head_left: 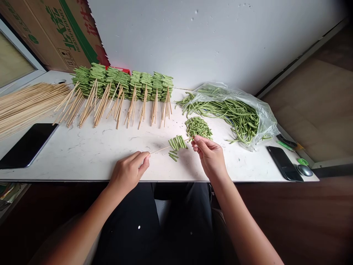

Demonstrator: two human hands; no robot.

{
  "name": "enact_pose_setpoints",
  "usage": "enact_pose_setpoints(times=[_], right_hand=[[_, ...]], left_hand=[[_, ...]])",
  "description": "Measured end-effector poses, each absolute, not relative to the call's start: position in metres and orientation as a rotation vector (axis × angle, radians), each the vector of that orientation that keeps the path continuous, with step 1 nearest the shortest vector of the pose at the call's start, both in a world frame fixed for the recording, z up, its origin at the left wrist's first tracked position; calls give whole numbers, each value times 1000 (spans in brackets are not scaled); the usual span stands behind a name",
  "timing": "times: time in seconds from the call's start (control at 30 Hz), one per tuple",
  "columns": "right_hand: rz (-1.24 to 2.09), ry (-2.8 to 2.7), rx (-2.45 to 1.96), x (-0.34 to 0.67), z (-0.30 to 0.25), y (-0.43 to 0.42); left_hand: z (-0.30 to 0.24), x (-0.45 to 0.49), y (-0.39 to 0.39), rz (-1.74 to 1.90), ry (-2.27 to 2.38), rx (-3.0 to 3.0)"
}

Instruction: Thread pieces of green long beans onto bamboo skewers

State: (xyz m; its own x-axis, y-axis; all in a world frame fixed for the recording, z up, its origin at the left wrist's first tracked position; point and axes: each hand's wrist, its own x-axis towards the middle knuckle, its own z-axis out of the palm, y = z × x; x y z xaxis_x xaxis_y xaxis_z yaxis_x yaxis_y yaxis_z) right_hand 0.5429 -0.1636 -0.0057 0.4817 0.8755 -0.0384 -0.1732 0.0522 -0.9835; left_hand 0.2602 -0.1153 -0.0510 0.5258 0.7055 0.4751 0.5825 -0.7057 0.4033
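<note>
My left hand [131, 167] is closed on one end of a thin bamboo skewer [158, 150], held slanting above the table. Several short cut green bean pieces [178, 142] are threaded side by side across it. At the skewer's other end, my right hand [208, 152] pinches with thumb and forefinger; a bit of green bean shows at the fingertips. A few loose bean pieces [173, 156] lie just below the threaded ones. Right behind my right hand is a heap of cut green beans [198, 127].
Finished bean skewers [124, 82] stand stacked along the back, sticks toward me. Bare skewers [30, 101] lie at left beside a tablet [26, 145]. A plastic bag [266, 114] of long beans [242, 117] is at right, near a phone [284, 162]. A cardboard box [55, 33] leans behind.
</note>
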Motion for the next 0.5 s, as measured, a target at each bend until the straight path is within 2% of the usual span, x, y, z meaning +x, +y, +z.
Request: enact_pose_setpoints(times=[0.5], right_hand=[[841, -695, -1297, 539, -10, -164]], left_hand=[[-51, 260, -115, 917, 1066, 2606]])
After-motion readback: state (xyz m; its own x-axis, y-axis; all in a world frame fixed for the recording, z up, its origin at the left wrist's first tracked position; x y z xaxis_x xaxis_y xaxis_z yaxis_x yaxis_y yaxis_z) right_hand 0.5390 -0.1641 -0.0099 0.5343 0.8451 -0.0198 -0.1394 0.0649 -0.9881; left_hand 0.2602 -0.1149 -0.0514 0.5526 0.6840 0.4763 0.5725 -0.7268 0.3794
